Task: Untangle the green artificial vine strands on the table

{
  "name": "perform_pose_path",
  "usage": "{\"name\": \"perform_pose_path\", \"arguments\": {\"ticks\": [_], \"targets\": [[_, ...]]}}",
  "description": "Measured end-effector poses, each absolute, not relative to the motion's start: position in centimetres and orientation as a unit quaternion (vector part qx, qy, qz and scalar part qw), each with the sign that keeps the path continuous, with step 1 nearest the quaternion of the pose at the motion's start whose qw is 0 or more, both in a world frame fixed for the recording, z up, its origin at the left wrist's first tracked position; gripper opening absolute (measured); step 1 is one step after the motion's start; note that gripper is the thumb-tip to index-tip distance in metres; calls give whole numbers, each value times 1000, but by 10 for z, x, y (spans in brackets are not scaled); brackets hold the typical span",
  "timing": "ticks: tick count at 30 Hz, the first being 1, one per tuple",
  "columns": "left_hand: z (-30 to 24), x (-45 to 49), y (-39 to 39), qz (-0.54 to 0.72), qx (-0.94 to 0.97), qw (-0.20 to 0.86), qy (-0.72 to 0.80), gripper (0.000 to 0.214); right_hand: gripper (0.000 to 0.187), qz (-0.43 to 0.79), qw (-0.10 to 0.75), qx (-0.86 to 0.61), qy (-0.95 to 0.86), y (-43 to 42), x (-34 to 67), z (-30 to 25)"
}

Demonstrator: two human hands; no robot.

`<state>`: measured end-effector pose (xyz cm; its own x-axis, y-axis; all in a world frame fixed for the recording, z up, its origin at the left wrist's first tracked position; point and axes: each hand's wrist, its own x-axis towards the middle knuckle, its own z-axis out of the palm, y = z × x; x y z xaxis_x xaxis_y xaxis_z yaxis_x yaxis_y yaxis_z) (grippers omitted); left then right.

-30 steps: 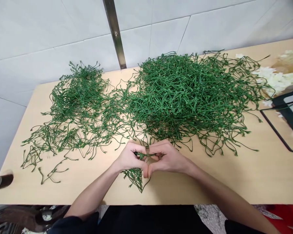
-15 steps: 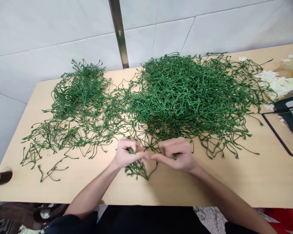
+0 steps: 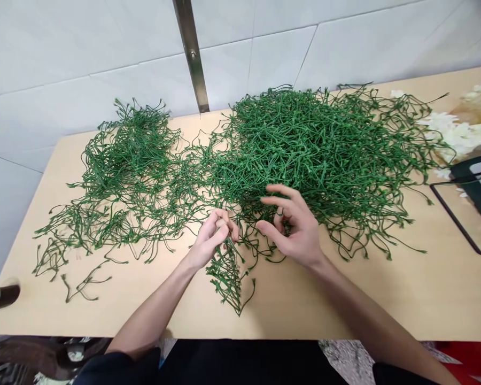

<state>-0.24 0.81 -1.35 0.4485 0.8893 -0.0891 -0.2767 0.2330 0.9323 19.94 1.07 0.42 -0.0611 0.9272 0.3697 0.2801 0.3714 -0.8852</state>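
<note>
My left hand (image 3: 210, 240) pinches the top of a small bunch of green plastic stems (image 3: 227, 275) that hangs down toward the table's near edge. My right hand (image 3: 294, 224) hovers with spread fingers at the front edge of the big pile of green stems (image 3: 316, 144), holding nothing. A smaller, looser heap of stems (image 3: 124, 171) lies to the left on the light wooden table (image 3: 425, 289).
White artificial petals (image 3: 457, 133) lie at the far right beside a black-framed object (image 3: 473, 203). A dark cylindrical object (image 3: 2, 297) pokes in at the left edge. A white tiled wall with a metal strip (image 3: 190, 53) stands behind the table.
Both hands were together, pinching the bunch. The right hand has let go, opened and moved up toward the big pile. The left hand keeps the bunch.
</note>
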Motion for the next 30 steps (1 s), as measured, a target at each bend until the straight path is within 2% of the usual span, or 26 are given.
{"name": "perform_pose_path", "arguments": {"ticks": [2,3,7,10,21,26,30], "targets": [[-13,-2,9,411,468,711,327,35,7,320,498,-427,-684,10,198,5],[-14,-2,9,413,471,707,328,35,5,334,484,-403,-701,9,196,5],[-16,-2,8,418,471,702,333,32,11,410,395,-347,-745,4,186,1],[-18,-2,7,410,476,701,336,33,12,426,365,-347,-751,1,182,-2],[2,-2,10,367,509,660,412,29,16,413,465,-383,-683,6,185,7],[0,-3,10,335,538,633,445,31,11,377,481,-374,-698,4,186,6],[-1,-5,10,373,544,612,437,27,7,307,481,-370,-733,7,192,6]]}}
